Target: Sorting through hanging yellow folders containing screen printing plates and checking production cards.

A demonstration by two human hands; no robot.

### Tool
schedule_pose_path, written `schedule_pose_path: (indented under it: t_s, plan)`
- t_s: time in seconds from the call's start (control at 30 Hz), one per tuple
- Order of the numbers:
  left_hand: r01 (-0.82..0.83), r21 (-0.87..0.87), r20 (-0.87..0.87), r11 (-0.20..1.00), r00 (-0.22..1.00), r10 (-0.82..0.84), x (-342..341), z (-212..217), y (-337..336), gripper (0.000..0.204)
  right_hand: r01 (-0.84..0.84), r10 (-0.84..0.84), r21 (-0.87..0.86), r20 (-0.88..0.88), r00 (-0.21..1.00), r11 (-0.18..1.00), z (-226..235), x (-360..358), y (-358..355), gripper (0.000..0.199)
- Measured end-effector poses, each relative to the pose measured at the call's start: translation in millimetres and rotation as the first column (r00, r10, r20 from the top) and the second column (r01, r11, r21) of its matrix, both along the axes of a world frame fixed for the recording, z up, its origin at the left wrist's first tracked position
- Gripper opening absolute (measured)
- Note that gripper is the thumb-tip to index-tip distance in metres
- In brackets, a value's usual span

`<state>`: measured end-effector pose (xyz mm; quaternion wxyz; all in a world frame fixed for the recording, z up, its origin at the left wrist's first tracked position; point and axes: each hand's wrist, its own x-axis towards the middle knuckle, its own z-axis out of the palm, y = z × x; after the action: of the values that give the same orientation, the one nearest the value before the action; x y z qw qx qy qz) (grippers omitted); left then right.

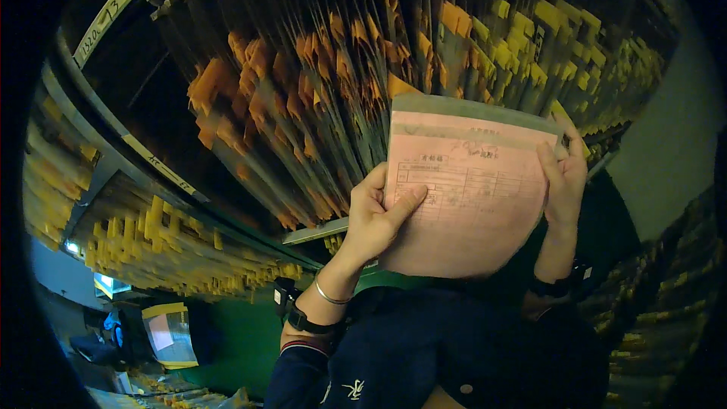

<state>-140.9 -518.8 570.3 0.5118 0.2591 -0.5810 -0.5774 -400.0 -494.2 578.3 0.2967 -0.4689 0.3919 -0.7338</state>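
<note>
A pink printed form [469,235] is held up in front of my chest, its near edge curling. It lies against a greyish sleeve or folder [485,112], whose top strip shows behind it, with an orange tab at its upper left corner. My left hand [379,216] grips the left edge, thumb flat on the printed lines. My right hand [564,178] holds the upper right edge, thumb in front and fingers behind, beside a yellow tab. Just beyond the form hang many sleeves with orange tabs [261,106] and yellow tabs [530,53].
A labelled metal shelf rail [125,132] curves along the left. Past it, another rack carries yellow-tabbed sleeves [166,238]. A yellow-edged board with paper [170,335] stands or lies at the lower left, beside the green floor [235,333]. More tabbed sleeves [659,333] are at the lower right.
</note>
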Motion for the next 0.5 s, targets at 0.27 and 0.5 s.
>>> schedule_pose_path:
  t_s: [0.27,0.5]
  plan:
    - [-0.070,-0.421,0.256,0.904,0.947,0.192,-8.0,-28.2,9.4,0.016,0.405,-0.413,-0.082,-0.109,0.904,0.910,-8.5,15.1,-36.2,0.028]
    - [0.386,-0.647,0.417,0.658,0.901,-0.119,0.1,-19.0,4.6,0.026,-0.049,0.032,-0.127,-0.134,0.991,0.991,-8.6,16.3,-68.3,0.023]
